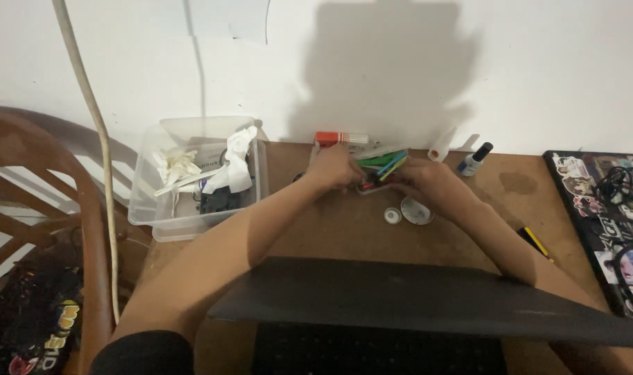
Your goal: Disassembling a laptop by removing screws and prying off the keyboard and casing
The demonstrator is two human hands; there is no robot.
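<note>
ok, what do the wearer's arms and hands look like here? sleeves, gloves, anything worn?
Both arms are bare from the upper arm down. A black short sleeve shows at the left shoulder; the right shoulder is hidden behind the dark laptop lid. The left hand and right hand wear no gloves. No watch, wristband or rings can be made out, and no markings.

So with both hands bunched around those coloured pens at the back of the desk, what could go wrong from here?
1. The left hand and right hand grip a crowded bundle of pens; one might slip and roll away.
2. The small dark-capped bottle stands upright close to the right hand, so a nudge could tip it.
3. The two small round lids lie right below the hands and could get swept aside.
</note>
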